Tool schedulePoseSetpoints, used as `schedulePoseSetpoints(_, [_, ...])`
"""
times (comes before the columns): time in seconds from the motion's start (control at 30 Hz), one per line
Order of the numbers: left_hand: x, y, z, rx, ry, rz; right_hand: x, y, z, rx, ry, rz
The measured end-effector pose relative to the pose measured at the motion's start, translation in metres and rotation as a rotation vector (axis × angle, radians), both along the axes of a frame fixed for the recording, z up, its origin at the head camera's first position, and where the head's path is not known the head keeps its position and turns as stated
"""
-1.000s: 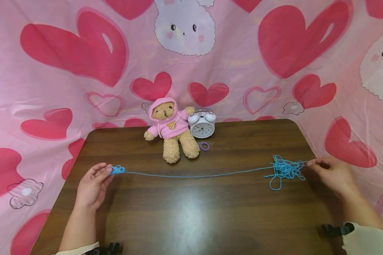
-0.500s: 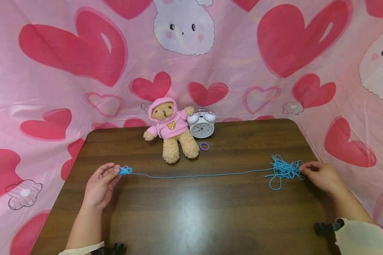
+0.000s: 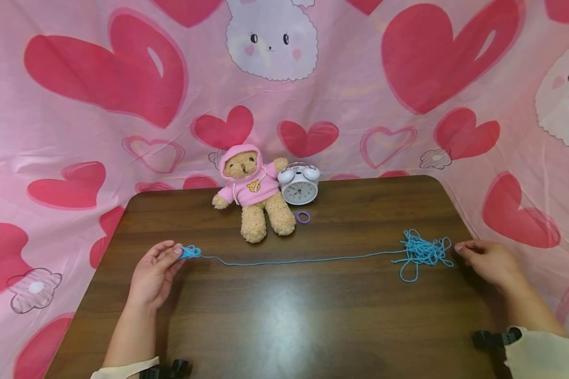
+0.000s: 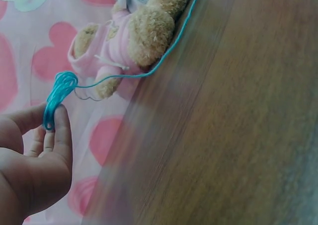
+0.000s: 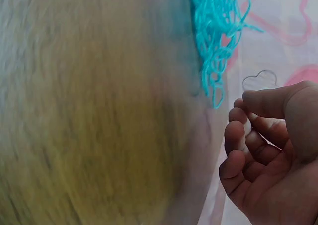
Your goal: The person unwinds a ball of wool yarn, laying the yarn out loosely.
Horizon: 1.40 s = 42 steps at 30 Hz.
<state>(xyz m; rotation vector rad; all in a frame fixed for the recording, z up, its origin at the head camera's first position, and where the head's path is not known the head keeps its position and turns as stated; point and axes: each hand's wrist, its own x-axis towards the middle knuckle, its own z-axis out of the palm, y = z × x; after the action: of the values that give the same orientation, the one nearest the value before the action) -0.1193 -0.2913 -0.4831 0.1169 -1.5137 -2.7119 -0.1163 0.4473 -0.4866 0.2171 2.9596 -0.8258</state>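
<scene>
The left hand (image 3: pixel 155 272) pinches a small blue yarn coil (image 3: pixel 190 252). One strand crosses the dark wooden table (image 3: pixel 294 316) to a tangled yarn pile (image 3: pixel 422 251). The right hand (image 3: pixel 486 260) rests beside it.

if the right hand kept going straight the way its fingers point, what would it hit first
Probably the tangled pile of blue yarn. The right hand rests beside it on the table, fingertips aimed at it and apparently not touching it.

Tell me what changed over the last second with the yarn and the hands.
The left hand, pinching the small blue yarn coil, moved right toward the middle, slackening the strand. The right hand let go of the tangle's end: its fingers now sit beside the yarn tangle, holding nothing. The tangle, teddy bear, alarm clock and purple ring stayed put.
</scene>
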Motion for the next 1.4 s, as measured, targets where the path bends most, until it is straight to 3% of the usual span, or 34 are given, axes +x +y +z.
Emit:
schedulePoseSetpoints(0.4, [-0.004,0.008,0.003,-0.017,-0.011,-0.008,-0.003,-0.038,0.016,-0.032,0.192,-0.018])
schedulePoseSetpoints(0.77, [-0.009,0.017,0.006,-0.047,-0.004,-0.014,-0.009,-0.081,0.023,-0.099,0.3,-0.015])
schedulePoseSetpoints(1.1, [-0.012,0.031,0.007,-0.09,-0.019,-0.026,-0.014,-0.12,0.022,-0.171,0.289,0.038])
schedulePoseSetpoints(1.4, [-0.017,0.048,0.01,-0.125,-0.036,-0.055,-0.022,-0.15,0.017,-0.235,0.208,0.099])
